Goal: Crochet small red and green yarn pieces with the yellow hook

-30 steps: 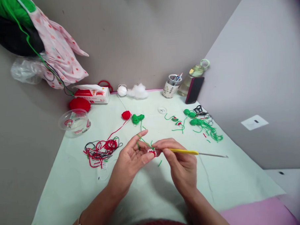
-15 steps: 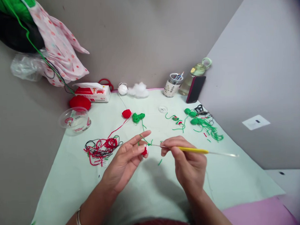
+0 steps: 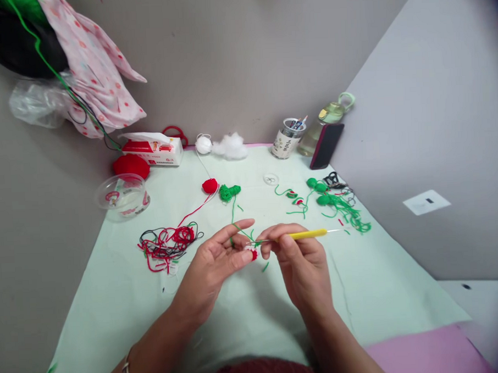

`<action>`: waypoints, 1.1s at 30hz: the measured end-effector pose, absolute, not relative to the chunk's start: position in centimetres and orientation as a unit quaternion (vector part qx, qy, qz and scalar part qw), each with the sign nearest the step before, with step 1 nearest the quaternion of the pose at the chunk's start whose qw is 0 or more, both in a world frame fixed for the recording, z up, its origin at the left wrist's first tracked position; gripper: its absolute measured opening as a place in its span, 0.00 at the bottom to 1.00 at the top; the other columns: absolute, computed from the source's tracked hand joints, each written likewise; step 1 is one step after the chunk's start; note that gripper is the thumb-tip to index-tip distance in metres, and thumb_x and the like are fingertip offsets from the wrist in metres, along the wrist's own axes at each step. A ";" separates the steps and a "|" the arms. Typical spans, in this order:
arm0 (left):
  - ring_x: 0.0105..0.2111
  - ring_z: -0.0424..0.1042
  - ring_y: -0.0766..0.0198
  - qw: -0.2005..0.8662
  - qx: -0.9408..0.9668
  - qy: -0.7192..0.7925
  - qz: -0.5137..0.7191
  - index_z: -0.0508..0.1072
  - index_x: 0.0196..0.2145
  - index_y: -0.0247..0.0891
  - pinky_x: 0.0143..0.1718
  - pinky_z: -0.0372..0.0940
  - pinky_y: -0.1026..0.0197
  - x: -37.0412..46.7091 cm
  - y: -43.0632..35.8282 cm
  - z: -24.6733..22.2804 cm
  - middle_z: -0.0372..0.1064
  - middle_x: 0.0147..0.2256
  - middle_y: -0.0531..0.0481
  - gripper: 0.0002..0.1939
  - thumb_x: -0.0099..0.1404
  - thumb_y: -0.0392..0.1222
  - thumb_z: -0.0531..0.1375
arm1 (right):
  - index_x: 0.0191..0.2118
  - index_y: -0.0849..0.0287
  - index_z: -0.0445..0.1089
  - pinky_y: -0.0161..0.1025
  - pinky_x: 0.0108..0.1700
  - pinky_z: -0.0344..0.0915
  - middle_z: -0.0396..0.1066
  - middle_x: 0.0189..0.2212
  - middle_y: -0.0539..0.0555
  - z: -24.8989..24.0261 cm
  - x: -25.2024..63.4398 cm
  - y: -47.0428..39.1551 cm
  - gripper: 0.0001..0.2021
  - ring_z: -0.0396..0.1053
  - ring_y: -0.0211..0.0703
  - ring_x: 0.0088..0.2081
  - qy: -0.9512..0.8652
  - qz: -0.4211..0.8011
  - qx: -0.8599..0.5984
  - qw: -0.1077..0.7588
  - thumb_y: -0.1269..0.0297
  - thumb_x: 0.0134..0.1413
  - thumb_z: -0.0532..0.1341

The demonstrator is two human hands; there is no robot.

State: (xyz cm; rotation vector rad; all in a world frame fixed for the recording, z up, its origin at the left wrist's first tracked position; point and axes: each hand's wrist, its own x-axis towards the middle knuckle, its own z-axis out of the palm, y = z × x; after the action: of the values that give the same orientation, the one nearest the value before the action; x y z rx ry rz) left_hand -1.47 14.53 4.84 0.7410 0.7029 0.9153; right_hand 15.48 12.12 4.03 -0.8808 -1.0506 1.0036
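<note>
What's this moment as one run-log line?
left hand: holds red-white piece; right hand: holds yellow-handled hook; hook end: at piece

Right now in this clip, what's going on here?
A person's left hand pinches a small red and white crocheted piece, with green yarn running across its fingers. The right hand has a thin metal crochet hook with a yellow handle in its grip, one end right at the piece. On the pale green table covering beyond lie a green yarn bundle and a small red yarn ball.
</note>
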 end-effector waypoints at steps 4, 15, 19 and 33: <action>0.38 0.69 0.67 0.757 0.367 0.333 0.427 0.85 0.51 0.54 0.48 0.64 0.64 -1.8 14.4 5.0 0.71 0.35 0.55 0.18 0.64 0.43 0.75 | 0.41 0.53 0.81 0.37 0.36 0.75 0.82 0.37 0.53 4.3 15.6 11.9 0.09 0.77 0.39 0.32 -0.467 0.457 -0.375 0.658 0.59 0.72 0.64; 0.37 0.69 0.67 0.696 0.417 0.373 0.450 0.85 0.51 0.50 0.45 0.66 0.64 -1.7 14.4 4.9 0.70 0.35 0.55 0.17 0.65 0.41 0.74 | 0.49 0.54 0.75 0.44 0.44 0.75 0.82 0.39 0.55 5.4 16.0 11.0 0.12 0.79 0.45 0.41 -0.704 0.186 -0.394 0.561 0.74 0.73 0.56; 0.37 0.70 0.67 0.671 0.420 0.388 0.473 0.84 0.53 0.48 0.45 0.67 0.65 -1.4 14.0 5.0 0.70 0.34 0.56 0.19 0.65 0.38 0.73 | 0.51 0.57 0.74 0.44 0.41 0.77 0.82 0.42 0.59 4.6 15.5 10.8 0.12 0.80 0.47 0.41 -0.768 0.037 -0.386 0.509 0.74 0.72 0.56; 0.36 0.69 0.66 0.788 0.292 0.327 0.432 0.87 0.51 0.46 0.44 0.65 0.64 -1.4 14.3 5.2 0.71 0.33 0.53 0.21 0.59 0.42 0.77 | 0.44 0.52 0.81 0.41 0.37 0.74 0.79 0.35 0.52 5.0 15.0 11.6 0.11 0.75 0.42 0.35 -0.593 0.284 -0.400 0.638 0.69 0.73 0.60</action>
State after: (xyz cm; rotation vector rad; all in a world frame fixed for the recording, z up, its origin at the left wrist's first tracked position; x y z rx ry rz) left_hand -1.38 14.33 5.21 0.6286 0.7053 0.9300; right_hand 14.96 11.56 5.03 -0.9131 -1.3538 0.6487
